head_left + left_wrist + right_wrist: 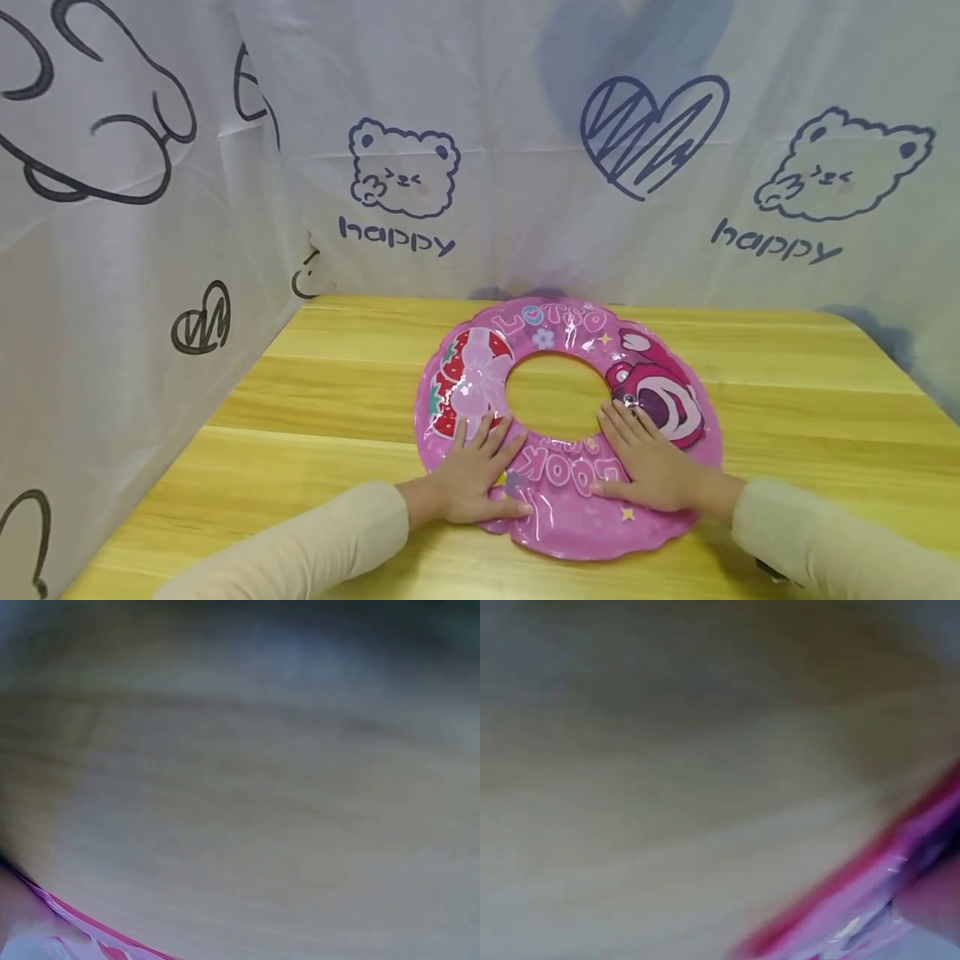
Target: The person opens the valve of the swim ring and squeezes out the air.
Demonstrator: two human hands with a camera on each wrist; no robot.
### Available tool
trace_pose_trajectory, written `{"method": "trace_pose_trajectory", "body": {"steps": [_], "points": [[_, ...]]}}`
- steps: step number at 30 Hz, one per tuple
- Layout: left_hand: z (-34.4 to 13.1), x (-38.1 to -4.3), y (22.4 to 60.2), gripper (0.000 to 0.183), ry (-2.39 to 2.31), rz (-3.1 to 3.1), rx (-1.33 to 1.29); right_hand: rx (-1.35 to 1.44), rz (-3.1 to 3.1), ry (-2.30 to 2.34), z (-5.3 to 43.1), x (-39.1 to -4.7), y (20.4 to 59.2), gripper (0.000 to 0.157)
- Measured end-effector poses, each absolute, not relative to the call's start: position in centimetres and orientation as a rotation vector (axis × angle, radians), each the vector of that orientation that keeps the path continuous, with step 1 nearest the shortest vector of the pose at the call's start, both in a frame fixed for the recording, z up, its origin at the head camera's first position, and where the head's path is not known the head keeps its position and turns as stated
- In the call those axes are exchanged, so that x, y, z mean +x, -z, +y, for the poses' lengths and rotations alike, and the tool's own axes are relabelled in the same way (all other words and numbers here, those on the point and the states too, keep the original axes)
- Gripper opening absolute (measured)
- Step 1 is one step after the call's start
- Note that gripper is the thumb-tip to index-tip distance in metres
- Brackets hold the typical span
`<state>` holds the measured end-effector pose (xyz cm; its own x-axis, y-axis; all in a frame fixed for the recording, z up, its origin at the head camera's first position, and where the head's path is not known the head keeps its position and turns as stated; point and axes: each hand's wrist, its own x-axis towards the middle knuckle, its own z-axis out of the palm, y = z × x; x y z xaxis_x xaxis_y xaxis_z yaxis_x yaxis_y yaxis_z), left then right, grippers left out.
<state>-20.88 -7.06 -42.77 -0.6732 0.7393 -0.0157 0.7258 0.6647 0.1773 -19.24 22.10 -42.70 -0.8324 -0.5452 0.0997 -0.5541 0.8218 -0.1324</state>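
A pink inflatable swim ring (558,533) lies on the wooden table, printed with strawberries, a bow, a cartoon bear and the word LOTSO. Its surface looks wrinkled and partly filled with air. My left hand (476,475) rests on the ring's near left part with fingers spread straight. On the near right part lies my right hand (652,467), palm down, fingers straight and pointing toward the hole. In the left wrist view only an edge of the ring (112,941) shows at the lower left; the right wrist view catches its edge (855,900) at the lower right, blurred.
The yellow wood-grain table (315,400) runs back to a white cloth (517,192) with drawn bears, hearts and the word happy. More cloth (120,333) hangs along the left side. A small dark object (770,571) shows under the right sleeve.
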Motion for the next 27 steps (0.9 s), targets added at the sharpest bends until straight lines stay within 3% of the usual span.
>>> {"method": "trace_pose_trajectory", "body": {"steps": [7,12,27], "points": [[-6.8,-20.7,42.7,0.092,-0.197,2.809,1.202,1.092,-2.93,-0.286,19.2,-17.5,42.0,0.082],[-6.5,-20.8,42.8,0.094,-0.165,2.813,1.171,1.131,-2.942,-0.339,17.5,-16.6,42.5,0.083],[-5.9,-19.4,42.5,0.099,-0.034,2.774,1.169,1.319,-2.839,-0.217,20.9,-18.5,42.2,0.086]]}}
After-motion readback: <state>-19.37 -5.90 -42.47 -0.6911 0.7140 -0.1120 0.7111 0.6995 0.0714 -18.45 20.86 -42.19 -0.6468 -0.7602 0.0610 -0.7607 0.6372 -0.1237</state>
